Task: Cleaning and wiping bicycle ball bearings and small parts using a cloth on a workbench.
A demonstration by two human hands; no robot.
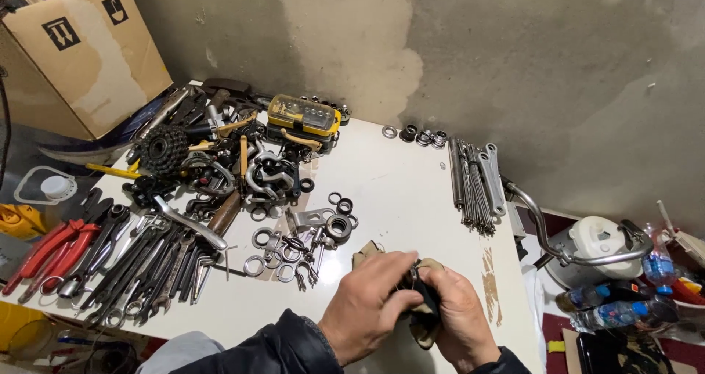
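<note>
White is the big table [396,190], and it takes up most of the room in front of the person. A brown cardboard box [73,51] stands at its far left corner. Next comes the heap of dark wrenches [139,264] on the left side, with red-handled pliers [48,249] just beside them. A yellow bit case [302,115] sits near the wall, and a bundle of thin metal spokes [474,187] lies on the right. Small shiny rings [273,253] are scattered in the middle.

At the near edge, the 2 hands are close together. The left hand [367,304] is curled narrow, its fingers pinching a small dark round part [415,278] (I cannot tell just what it is). The right hand [459,319] is closed around a tan rag [424,322], which wraps under that part. Both hands hover just over the table.

I think a good wipe here needs a firm pinch and slow turns, so the rag reaches every side and the little part does not slip.
</note>
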